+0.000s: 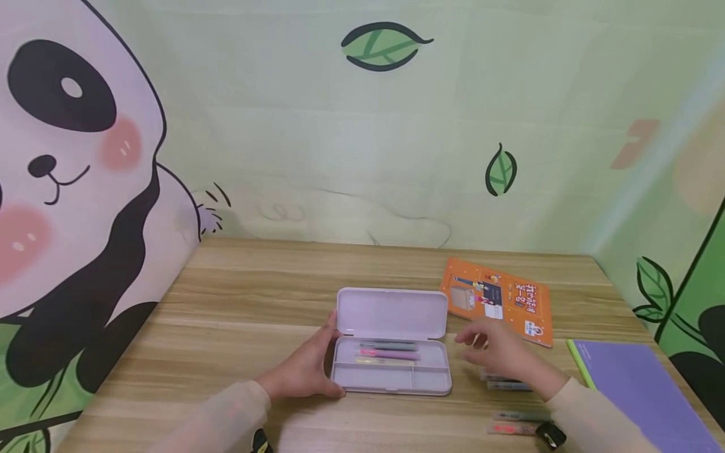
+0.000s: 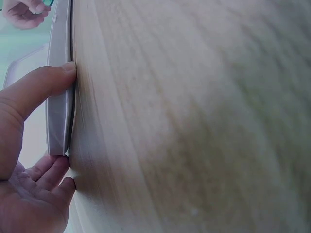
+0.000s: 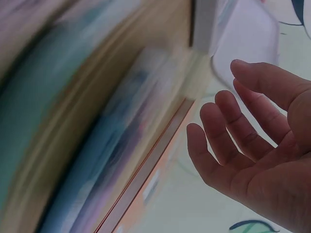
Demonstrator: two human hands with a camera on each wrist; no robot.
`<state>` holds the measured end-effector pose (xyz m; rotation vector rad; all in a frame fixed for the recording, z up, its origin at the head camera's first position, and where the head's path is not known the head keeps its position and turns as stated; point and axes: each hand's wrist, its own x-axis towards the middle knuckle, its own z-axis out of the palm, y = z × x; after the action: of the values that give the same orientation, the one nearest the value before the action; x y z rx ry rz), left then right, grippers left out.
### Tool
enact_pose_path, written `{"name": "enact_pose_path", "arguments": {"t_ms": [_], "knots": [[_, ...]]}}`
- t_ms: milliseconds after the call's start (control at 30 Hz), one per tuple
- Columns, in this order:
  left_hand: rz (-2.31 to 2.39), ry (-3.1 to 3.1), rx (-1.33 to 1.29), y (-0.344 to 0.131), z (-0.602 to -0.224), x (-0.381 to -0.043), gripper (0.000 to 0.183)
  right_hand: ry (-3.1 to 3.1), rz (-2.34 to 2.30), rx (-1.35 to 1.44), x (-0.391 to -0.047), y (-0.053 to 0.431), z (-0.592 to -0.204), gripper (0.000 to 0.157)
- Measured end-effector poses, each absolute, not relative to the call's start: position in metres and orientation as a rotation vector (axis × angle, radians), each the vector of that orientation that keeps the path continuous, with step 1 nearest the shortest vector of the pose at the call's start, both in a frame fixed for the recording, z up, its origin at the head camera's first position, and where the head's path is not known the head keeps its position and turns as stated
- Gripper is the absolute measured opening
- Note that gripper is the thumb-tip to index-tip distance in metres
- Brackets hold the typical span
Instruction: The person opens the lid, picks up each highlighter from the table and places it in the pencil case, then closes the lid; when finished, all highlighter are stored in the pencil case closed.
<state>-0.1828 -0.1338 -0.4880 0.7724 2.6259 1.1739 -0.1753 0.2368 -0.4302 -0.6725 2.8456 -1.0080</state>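
Observation:
A white pencil case (image 1: 370,379) lies with its lid up on the table. My left hand (image 1: 303,365) grips its left end; in the left wrist view the thumb (image 2: 46,85) presses the case's front edge and the fingers bend at its end. Inside the case are a grey pen (image 1: 391,346), a pink-purple pen (image 1: 393,355) and a yellow pen (image 1: 385,362). To the right of the case my right hand (image 1: 501,355) hovers with loosely bent fingers and holds nothing. Several pens (image 1: 510,385) lie partly hidden beneath it.
Nearer the front edge lie a grey pen (image 1: 521,416) and a red-pink pen (image 1: 510,428). Behind the right hand is an orange booklet (image 1: 498,296). A purple notebook (image 1: 640,390) lies at the right. A panda-printed cloth (image 1: 272,126) hangs behind the wooden table (image 1: 255,283).

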Motion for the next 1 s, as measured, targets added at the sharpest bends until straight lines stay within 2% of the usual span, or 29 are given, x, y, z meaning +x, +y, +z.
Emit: {"name": "enact_pose_path", "arguments": {"t_ms": [667, 1000], "knots": [[1.192, 2.596, 0.724, -0.133, -0.486, -0.181, 0.136, 2.883, -0.752, -0.490, -0.166, 0.281, -0.438, 0.018], [1.190, 2.595, 0.737, -0.133, -0.486, -0.182, 0.137, 2.888, -0.713, -0.551, -0.166, 0.288, -0.448, 0.013]]}}
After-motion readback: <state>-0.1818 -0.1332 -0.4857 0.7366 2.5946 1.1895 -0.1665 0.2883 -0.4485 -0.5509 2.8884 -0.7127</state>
